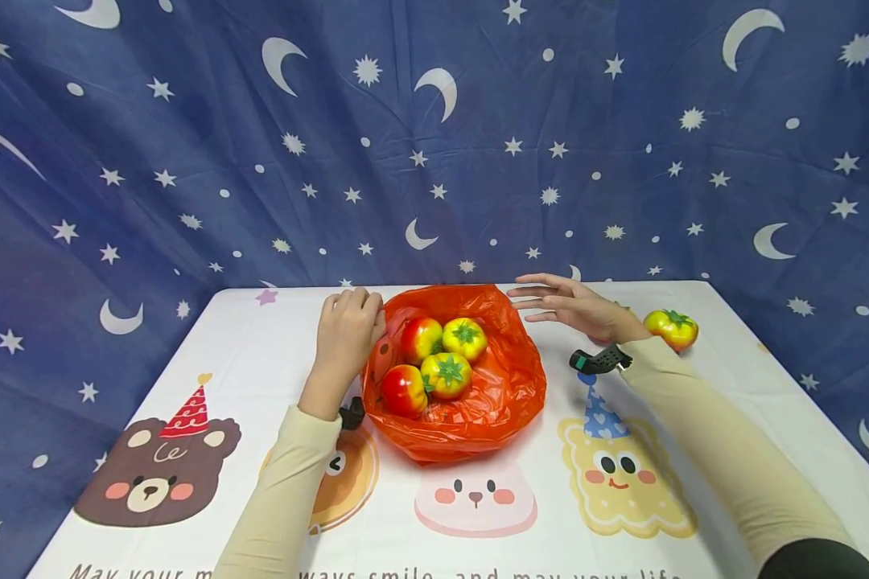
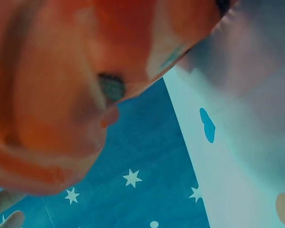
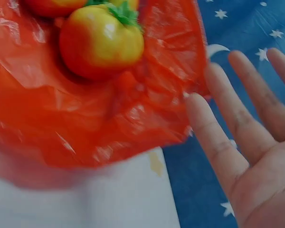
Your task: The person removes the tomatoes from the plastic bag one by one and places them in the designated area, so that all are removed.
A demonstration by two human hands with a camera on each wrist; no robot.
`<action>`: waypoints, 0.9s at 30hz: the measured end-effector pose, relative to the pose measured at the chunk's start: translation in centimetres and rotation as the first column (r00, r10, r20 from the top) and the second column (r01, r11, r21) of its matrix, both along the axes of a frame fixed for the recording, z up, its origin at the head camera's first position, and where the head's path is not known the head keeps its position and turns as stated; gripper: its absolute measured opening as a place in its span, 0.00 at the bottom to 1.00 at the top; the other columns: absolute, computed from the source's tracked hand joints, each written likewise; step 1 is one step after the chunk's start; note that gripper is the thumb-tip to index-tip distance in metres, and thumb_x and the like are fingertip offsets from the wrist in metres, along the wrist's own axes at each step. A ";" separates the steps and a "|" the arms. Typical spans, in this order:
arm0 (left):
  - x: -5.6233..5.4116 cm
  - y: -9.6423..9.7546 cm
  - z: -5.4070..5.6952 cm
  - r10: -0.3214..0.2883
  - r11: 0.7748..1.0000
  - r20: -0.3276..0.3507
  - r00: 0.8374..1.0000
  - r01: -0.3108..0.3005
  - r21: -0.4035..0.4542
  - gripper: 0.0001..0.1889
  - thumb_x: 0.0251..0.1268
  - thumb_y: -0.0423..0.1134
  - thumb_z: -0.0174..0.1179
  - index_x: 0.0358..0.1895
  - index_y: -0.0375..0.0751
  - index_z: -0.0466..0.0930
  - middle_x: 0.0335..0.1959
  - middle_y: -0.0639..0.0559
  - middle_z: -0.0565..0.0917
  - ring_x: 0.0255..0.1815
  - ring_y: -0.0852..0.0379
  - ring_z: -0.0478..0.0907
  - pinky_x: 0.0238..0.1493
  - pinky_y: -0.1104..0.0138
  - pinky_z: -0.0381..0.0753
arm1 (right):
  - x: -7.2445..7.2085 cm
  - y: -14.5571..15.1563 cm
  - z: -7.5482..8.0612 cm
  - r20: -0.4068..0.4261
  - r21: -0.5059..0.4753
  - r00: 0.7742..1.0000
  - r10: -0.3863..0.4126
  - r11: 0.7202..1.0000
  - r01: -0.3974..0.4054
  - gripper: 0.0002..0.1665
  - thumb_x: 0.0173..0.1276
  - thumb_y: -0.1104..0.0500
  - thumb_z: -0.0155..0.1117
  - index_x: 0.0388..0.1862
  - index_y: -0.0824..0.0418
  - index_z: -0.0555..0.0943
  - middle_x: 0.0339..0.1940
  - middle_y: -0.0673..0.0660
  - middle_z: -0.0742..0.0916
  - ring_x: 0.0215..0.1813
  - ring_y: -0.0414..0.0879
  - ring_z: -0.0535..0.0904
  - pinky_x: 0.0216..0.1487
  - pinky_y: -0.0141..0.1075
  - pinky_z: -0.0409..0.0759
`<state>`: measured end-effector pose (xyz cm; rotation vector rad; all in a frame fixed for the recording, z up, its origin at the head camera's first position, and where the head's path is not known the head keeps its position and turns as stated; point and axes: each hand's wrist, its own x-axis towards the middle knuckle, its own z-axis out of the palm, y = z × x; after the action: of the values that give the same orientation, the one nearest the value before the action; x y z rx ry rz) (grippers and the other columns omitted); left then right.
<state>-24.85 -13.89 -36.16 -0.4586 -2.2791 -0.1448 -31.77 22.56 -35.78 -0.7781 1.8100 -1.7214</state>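
Note:
A red plastic bag (image 1: 503,394) stands wide open on the table, its rim spread round several red-and-yellow tomatoes (image 1: 446,375) with green leafy tops. My left hand (image 1: 348,330) grips the bag's left rim with curled fingers; in the left wrist view the bag's side (image 2: 47,95) fills much of the picture. At the bag's far right rim, my right hand (image 1: 579,305) is spread with straight fingers and holds nothing. The right wrist view shows its fingertips right at the bag's edge, near a tomato (image 3: 102,42) inside.
Another tomato (image 1: 671,330) lies on the table at the right, beyond my right wrist, and a further one is mostly hidden behind that hand. A white tablecloth (image 1: 529,498) with cartoon prints covers the table. Behind it hangs a blue star-patterned curtain (image 1: 478,217).

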 end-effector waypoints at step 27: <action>0.0 0.3 -0.2 0.017 1.000 -0.043 0.999 -0.016 0.025 0.03 0.55 0.34 0.58 0.31 0.38 0.79 0.27 0.43 0.80 0.33 0.45 0.77 0.48 0.54 0.76 | -0.3 -6.1 -3.8 -0.082 0.096 0.995 -0.065 0.993 0.073 0.30 0.65 0.71 0.52 0.66 0.70 0.63 0.68 0.70 0.69 0.71 0.62 0.62 0.67 0.46 0.68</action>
<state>-24.84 -13.54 -36.38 -0.4260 -2.2355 -0.1531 -32.06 16.51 -39.60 -0.7597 1.9804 -1.6508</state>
